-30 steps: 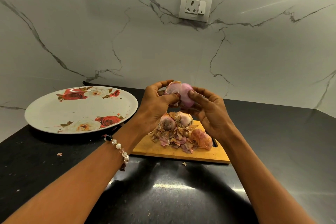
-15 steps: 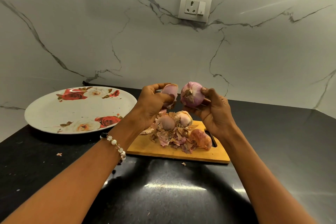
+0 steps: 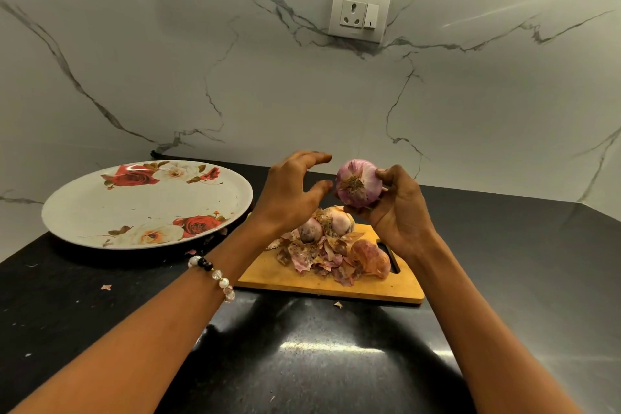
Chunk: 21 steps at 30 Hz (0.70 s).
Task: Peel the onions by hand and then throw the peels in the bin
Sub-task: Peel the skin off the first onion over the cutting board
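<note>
Fingers (image 3: 391, 175) of the right hand (image 3: 400, 212) grip a purple onion (image 3: 358, 182) above the wooden cutting board (image 3: 322, 282), root end toward the camera. Left hand (image 3: 289, 195) hovers just beside it, fingers relaxed, holding nothing. Two onions (image 3: 327, 227) and loose peels (image 3: 322, 255) lie on the board. Floral plate (image 3: 100, 208) sits to the left.

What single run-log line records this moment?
right hand: holds purple onion | left hand: open, empty | peels: on wooden cutting board

The black surface (image 3: 336, 363) carries a flowered plate (image 3: 84, 212) left of the grips, a cutting board (image 3: 279, 276) beneath them, and peel scraps (image 3: 106, 287).
</note>
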Motion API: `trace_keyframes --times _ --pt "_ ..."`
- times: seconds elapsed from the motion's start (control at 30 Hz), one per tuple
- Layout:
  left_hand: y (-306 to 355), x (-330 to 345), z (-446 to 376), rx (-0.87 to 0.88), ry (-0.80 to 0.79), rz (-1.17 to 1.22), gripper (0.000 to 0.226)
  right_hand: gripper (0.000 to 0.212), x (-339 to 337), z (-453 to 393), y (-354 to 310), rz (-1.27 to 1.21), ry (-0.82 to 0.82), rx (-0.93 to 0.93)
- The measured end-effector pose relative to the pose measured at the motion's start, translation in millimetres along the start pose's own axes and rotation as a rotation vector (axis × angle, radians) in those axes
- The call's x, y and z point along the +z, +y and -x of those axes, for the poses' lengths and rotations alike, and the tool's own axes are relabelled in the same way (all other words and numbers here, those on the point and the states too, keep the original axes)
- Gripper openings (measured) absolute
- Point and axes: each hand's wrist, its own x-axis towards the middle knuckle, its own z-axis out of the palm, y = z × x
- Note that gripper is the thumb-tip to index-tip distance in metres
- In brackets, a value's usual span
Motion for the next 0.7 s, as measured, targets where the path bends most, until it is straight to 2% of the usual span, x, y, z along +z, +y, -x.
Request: trace_keyframes --times 0.1,0.23,0.4,0.57,0.7 --pt "2 1 -1 0.165 0.008 -0.013 0.050 0.049 2 0 1 0.061 -0.017 0.001" --pt "-3 4 0 0.326 0.026 -0.090 0.046 0.028 6 2 3 0.074 -0.111 -0.027" --pt "-3 4 2 0.348 0.124 -0.092 0.032 0.035 5 0 5 0.081 -0.106 -0.034" --pt "-2 4 3 0.357 0.134 -0.103 0.018 0.052 9 0 6 0.112 -0.029 -0.036" --pt "-2 5 3 0.335 0.111 -0.112 0.015 0.044 11 2 6 0.118 0.006 -0.050"
